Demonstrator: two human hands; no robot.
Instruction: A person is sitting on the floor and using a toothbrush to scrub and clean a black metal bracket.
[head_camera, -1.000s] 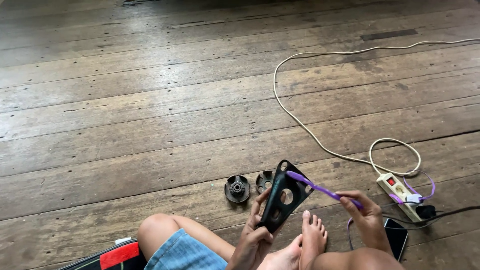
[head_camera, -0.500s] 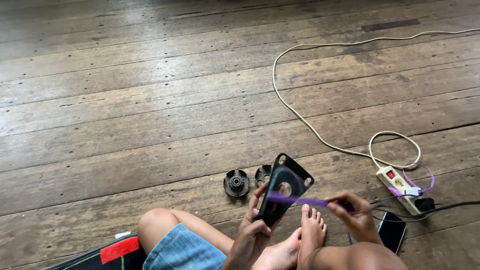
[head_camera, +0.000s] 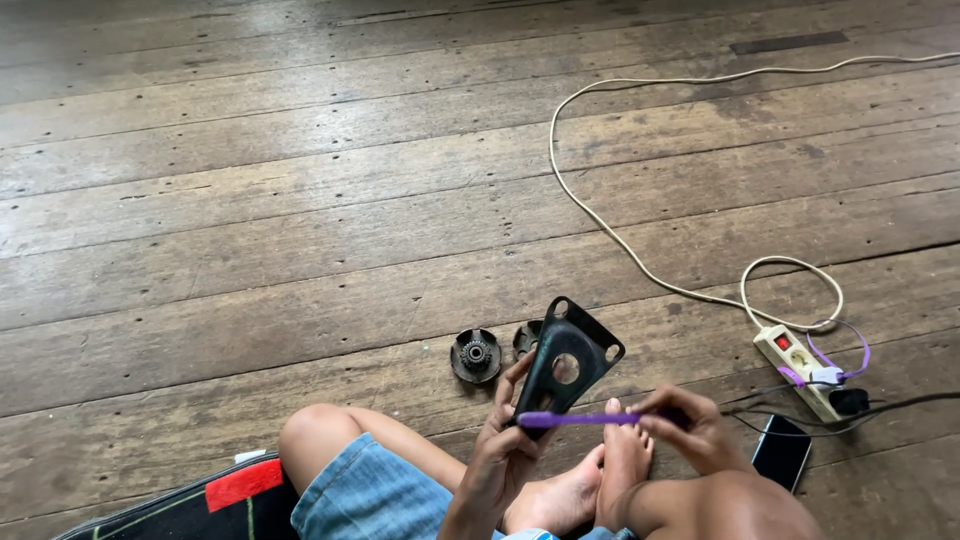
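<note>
head view: left hand (head_camera: 500, 450) grips black plate (head_camera: 565, 362) upright above the feet, right hand (head_camera: 690, 428) pinches purple toothbrush (head_camera: 575, 419) with bristles on plate's lower edge, two gears (head_camera: 476, 354) just behind on floor (head_camera: 300, 200), power strip (head_camera: 800, 370) right.

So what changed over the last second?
The right hand swung the purple brush from the plate's top edge down across its lower part, now lying level. The left hand still holds the plate upright. Gears, power strip and phone stayed put.
</note>
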